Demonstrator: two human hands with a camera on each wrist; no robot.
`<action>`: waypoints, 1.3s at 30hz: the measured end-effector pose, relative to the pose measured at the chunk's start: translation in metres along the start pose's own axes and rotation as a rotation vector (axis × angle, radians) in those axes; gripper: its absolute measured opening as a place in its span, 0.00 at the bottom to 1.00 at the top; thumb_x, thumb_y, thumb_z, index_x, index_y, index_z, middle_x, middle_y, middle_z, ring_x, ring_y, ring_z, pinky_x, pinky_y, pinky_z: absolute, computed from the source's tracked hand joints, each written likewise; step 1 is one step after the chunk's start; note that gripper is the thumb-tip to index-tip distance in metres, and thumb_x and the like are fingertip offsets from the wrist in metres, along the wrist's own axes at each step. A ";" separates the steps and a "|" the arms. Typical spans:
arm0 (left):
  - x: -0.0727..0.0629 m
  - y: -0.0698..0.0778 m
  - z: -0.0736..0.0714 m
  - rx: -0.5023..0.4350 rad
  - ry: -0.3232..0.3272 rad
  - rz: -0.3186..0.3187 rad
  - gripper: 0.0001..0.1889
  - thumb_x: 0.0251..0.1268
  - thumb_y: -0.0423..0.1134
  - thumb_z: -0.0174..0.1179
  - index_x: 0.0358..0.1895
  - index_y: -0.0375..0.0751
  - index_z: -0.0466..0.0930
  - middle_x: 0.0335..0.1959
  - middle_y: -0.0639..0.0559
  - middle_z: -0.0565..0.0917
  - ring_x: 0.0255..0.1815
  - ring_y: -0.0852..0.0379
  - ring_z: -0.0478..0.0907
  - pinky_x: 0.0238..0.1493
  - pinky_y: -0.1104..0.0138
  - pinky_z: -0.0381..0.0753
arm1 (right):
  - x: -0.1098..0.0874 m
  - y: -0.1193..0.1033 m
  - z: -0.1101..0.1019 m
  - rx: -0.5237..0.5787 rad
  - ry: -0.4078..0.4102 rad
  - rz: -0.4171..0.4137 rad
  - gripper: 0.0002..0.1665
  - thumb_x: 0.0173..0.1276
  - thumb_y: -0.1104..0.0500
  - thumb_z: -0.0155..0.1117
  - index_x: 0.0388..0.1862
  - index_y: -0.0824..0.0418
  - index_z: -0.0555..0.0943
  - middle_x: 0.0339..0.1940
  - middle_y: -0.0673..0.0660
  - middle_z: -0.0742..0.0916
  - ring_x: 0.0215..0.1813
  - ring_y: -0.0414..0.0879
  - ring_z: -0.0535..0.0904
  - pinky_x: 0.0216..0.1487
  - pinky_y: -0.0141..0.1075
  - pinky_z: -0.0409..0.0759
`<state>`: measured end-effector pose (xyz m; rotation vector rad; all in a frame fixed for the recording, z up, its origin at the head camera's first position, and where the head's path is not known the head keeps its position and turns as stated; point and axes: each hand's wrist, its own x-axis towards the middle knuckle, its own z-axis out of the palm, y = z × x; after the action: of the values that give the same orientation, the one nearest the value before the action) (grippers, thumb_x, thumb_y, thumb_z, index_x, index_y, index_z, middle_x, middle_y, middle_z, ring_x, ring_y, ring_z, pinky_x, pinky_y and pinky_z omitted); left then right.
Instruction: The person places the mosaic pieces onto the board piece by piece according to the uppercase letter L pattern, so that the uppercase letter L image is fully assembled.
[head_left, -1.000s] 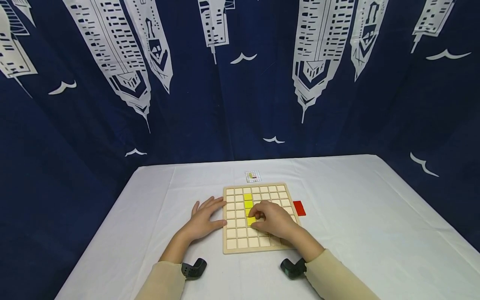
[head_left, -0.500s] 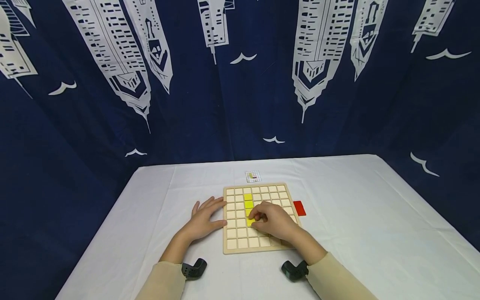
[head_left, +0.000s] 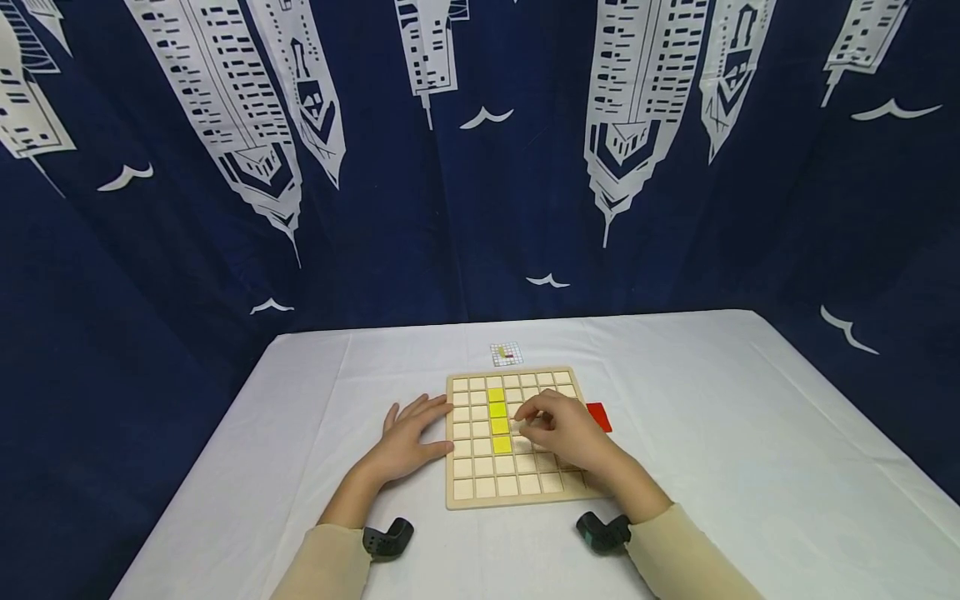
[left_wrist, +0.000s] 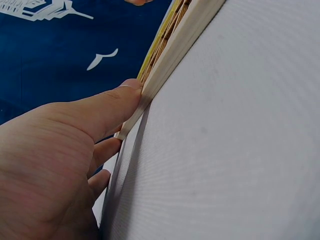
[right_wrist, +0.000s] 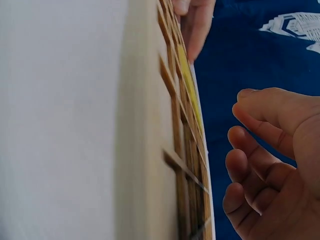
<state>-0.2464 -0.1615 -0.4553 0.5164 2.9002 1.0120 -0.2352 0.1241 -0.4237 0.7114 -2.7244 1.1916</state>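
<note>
A wooden grid board [head_left: 517,503] with pale squares lies on the table. Several yellow squares [head_left: 498,409] fill a stretch of one column, left of its middle. My left hand [head_left: 405,442] touches the board's left edge with thumb and fingertips; the left wrist view shows the thumb [left_wrist: 117,102] reaching that wooden edge. Above the board's right half is my right hand [head_left: 566,433], its fingers loosely bent with nothing held. From the right wrist, this hand [right_wrist: 285,165] appears apart from the grid, the index finger and thumb separated from the other fingers.
Red pieces [head_left: 598,417] lie against the board's right side, partly behind the right hand. A small card [head_left: 506,354] printed with a coloured grid sits beyond the far edge. White cloth [head_left: 697,417] covers the table, and a dark blue curtain [head_left: 510,200] hangs behind.
My right hand has come away from the yellow squares, moving right and up, so the lower ones show fully. The left hand stays at the board's edge.
</note>
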 end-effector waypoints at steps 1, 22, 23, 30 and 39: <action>0.000 0.000 0.000 -0.001 0.002 -0.001 0.32 0.62 0.46 0.68 0.70 0.48 0.72 0.77 0.50 0.67 0.83 0.42 0.50 0.78 0.37 0.27 | 0.000 0.001 -0.003 0.002 0.007 -0.001 0.07 0.63 0.63 0.70 0.41 0.57 0.86 0.37 0.52 0.85 0.34 0.40 0.74 0.36 0.28 0.76; 0.000 0.000 0.000 0.007 -0.003 0.002 0.32 0.63 0.46 0.68 0.71 0.48 0.72 0.77 0.50 0.67 0.83 0.43 0.51 0.79 0.37 0.28 | -0.007 0.046 -0.053 -0.077 0.133 0.173 0.11 0.66 0.61 0.70 0.47 0.57 0.86 0.45 0.56 0.85 0.39 0.45 0.73 0.33 0.32 0.73; -0.001 0.000 0.000 0.006 -0.003 0.004 0.32 0.63 0.46 0.68 0.71 0.48 0.72 0.77 0.50 0.67 0.83 0.43 0.51 0.79 0.37 0.28 | -0.007 0.050 -0.055 -0.091 0.139 0.180 0.10 0.66 0.61 0.70 0.46 0.57 0.86 0.44 0.56 0.85 0.39 0.45 0.74 0.35 0.33 0.72; -0.001 0.000 0.001 0.013 -0.012 -0.015 0.33 0.62 0.47 0.68 0.71 0.50 0.71 0.77 0.51 0.66 0.83 0.44 0.50 0.79 0.38 0.27 | -0.012 0.070 -0.061 -0.116 0.140 0.241 0.08 0.65 0.60 0.70 0.43 0.55 0.88 0.44 0.56 0.86 0.40 0.46 0.74 0.40 0.35 0.73; 0.000 0.000 0.001 0.005 -0.007 -0.012 0.33 0.63 0.47 0.68 0.71 0.50 0.71 0.77 0.51 0.66 0.83 0.44 0.49 0.79 0.38 0.26 | -0.015 0.083 -0.062 -0.141 0.118 0.251 0.08 0.64 0.61 0.70 0.42 0.55 0.89 0.44 0.56 0.87 0.39 0.46 0.74 0.42 0.36 0.72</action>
<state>-0.2461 -0.1605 -0.4559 0.5015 2.8969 0.9989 -0.2653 0.2228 -0.4404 0.2794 -2.8232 1.0314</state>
